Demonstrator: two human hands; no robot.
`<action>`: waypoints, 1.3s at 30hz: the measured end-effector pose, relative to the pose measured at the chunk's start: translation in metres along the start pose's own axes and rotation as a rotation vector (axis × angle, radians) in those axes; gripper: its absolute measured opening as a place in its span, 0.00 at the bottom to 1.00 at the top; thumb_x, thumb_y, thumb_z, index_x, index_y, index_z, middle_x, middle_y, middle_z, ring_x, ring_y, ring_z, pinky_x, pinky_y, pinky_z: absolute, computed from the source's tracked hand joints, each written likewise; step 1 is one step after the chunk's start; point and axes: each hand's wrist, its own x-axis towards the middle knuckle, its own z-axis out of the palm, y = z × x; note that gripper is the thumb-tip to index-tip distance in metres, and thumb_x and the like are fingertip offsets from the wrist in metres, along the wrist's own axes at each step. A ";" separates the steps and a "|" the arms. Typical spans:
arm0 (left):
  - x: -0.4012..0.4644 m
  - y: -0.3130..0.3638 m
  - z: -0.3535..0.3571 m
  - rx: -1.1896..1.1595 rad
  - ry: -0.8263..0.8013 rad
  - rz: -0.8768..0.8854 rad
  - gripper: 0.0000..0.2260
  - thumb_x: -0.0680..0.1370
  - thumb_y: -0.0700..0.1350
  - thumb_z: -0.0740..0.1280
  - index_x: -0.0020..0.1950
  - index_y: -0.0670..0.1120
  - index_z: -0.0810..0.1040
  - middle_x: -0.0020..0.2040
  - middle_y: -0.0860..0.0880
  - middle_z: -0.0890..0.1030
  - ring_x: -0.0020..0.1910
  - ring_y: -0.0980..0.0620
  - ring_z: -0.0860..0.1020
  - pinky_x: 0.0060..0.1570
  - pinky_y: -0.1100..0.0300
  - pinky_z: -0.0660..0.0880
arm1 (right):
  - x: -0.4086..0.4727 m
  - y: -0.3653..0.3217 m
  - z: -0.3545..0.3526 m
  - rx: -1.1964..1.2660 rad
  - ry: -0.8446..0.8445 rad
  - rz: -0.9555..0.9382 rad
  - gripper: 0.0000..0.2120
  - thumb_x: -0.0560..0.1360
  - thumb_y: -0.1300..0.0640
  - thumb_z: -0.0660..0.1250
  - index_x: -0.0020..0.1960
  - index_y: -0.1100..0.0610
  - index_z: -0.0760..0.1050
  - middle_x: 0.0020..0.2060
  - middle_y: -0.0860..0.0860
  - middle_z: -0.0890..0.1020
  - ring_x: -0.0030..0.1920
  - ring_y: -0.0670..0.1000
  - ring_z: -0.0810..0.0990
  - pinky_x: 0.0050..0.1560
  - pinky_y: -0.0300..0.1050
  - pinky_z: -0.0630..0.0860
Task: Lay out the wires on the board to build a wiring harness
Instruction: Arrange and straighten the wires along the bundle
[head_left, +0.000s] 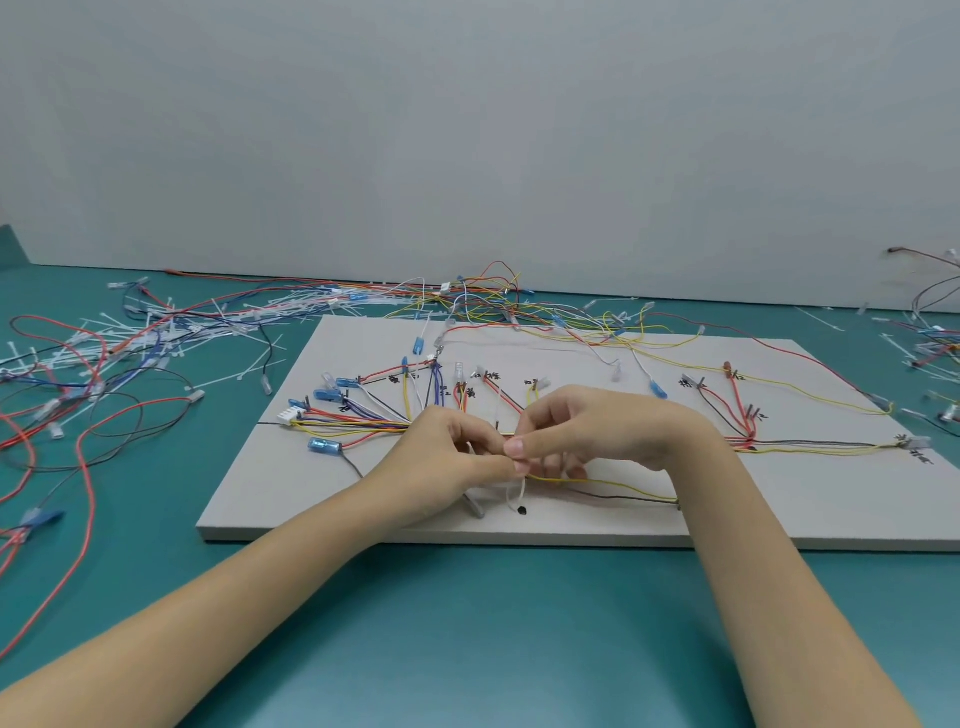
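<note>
Meeting over the trunk at the board's centre, the left hand and right hand pinch what seems a white tie, probably to bind the wires fanning towards 9 o'clock; spares litter the desk.
</note>
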 end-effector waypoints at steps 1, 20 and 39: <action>0.000 0.000 -0.001 -0.003 -0.009 -0.005 0.03 0.70 0.40 0.76 0.36 0.44 0.85 0.30 0.46 0.74 0.27 0.56 0.64 0.28 0.66 0.60 | -0.001 0.000 -0.001 0.019 -0.005 -0.010 0.11 0.76 0.51 0.69 0.44 0.60 0.79 0.34 0.50 0.79 0.35 0.49 0.74 0.36 0.39 0.71; -0.001 0.004 -0.004 0.056 -0.074 -0.020 0.02 0.70 0.44 0.76 0.39 0.46 0.87 0.38 0.42 0.84 0.31 0.56 0.70 0.35 0.62 0.66 | 0.000 -0.003 -0.001 0.054 0.109 -0.125 0.09 0.77 0.59 0.68 0.39 0.59 0.74 0.26 0.47 0.74 0.27 0.43 0.72 0.32 0.34 0.70; 0.000 0.002 -0.005 0.055 -0.092 -0.006 0.02 0.71 0.43 0.76 0.39 0.46 0.87 0.32 0.44 0.81 0.31 0.59 0.71 0.35 0.68 0.67 | -0.002 -0.003 -0.001 -0.008 0.038 -0.045 0.10 0.77 0.57 0.68 0.38 0.59 0.74 0.31 0.51 0.80 0.30 0.47 0.75 0.35 0.40 0.70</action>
